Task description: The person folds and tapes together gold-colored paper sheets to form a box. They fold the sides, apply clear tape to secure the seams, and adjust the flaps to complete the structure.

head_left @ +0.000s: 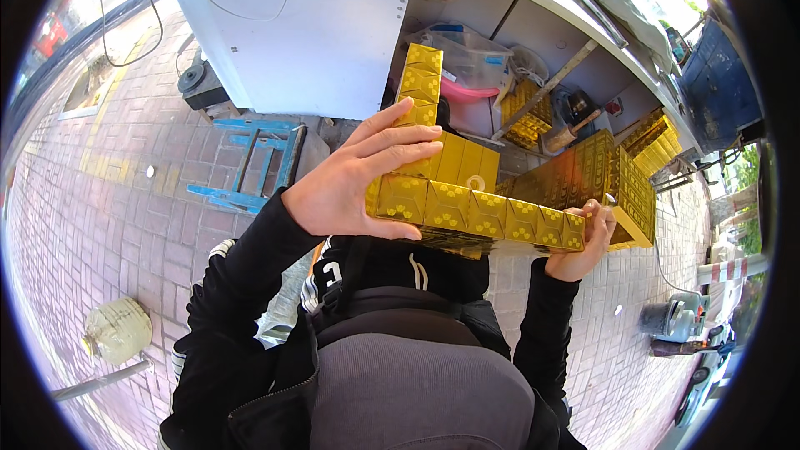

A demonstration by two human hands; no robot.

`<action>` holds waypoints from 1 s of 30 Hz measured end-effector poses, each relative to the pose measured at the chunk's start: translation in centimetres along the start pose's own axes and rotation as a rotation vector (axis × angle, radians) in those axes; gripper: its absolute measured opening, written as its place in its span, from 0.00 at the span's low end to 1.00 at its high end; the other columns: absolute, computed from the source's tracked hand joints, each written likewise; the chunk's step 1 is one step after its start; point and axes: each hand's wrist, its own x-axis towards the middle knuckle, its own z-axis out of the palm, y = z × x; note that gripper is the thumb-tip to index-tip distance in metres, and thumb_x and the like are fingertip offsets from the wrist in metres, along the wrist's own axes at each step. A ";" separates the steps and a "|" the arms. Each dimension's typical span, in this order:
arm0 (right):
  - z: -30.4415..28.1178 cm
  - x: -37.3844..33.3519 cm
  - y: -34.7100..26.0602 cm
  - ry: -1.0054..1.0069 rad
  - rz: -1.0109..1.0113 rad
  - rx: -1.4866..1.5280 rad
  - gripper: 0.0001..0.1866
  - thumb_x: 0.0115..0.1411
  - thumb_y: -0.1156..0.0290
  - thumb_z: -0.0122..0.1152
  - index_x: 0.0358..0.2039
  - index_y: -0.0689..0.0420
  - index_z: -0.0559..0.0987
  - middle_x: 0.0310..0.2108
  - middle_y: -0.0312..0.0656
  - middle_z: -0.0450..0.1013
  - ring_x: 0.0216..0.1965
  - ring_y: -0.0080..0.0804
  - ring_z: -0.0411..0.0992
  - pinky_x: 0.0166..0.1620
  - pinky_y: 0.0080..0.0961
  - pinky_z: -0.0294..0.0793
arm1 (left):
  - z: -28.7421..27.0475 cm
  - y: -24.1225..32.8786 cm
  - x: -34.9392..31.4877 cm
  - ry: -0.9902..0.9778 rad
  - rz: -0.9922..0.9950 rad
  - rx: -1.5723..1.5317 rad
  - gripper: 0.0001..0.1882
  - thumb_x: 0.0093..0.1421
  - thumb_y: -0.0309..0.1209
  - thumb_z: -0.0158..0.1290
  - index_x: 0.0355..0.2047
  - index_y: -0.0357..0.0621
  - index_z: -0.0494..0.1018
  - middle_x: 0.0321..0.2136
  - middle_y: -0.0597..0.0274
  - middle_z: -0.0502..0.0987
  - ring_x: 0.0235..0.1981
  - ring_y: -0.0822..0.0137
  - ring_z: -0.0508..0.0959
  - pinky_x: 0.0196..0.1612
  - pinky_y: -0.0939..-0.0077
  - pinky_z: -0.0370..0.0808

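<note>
Before my body is a shiny gold foil piece built of small patterned blocks in an L shape (487, 214), with a flatter gold section inside its corner. My left hand (367, 173) grips the left corner, fingers laid over the upright arm and thumb along the lower side. At the far right end of the long row, my right hand (590, 242) is closed around the last blocks. Just beyond the right hand stands a larger gold foil box (629, 196) with a patterned side. What supports the held piece from beneath is hidden.
A blue wooden stool (283, 158) stands on the brick paving at left, near a white panel (292, 25). Under the counter are a clear plastic bag (471, 58) and gold stacks (527, 112). Tongs (592, 8) lie on the counter. A pale sack (118, 331) sits lower left.
</note>
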 end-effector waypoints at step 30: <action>13.4 -5.8 -5.0 -0.937 -0.575 -0.935 0.09 0.59 0.78 0.62 0.38 0.58 0.72 0.49 0.46 0.78 0.46 0.44 0.77 0.49 0.37 0.75 | -0.2 1.0 -1.2 0.001 0.071 0.081 0.54 0.40 0.57 0.72 0.66 0.50 0.67 0.67 0.61 0.65 0.72 0.48 0.54 0.71 0.51 0.58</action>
